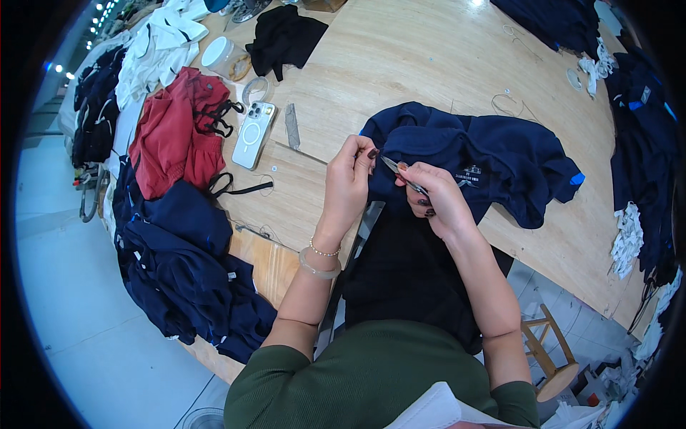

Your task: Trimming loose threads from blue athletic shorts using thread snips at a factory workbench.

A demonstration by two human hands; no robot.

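A navy blue garment (pixel 500 154) with a small light print and blue trim lies over the table's near edge in front of me. My left hand (pixel 351 168) pinches the garment's edge at its left side, fingers pressed together. Closed around a pair of small metal thread snips (pixel 407 177) is my right hand (pixel 437 194). The snips' pointed blades reach toward my left fingertips, close to the pinched cloth. Whether the blades touch a thread is too small to tell.
Left of my arms lie a white phone (pixel 254 136), a red garment (pixel 179 132) and a heap of navy clothes (pixel 182 264). A lidded tub (pixel 223 56) and a black cloth (pixel 286 39) sit farther back. More navy garments (pixel 639 164) line the right; a wooden stool (pixel 554 375) stands below.
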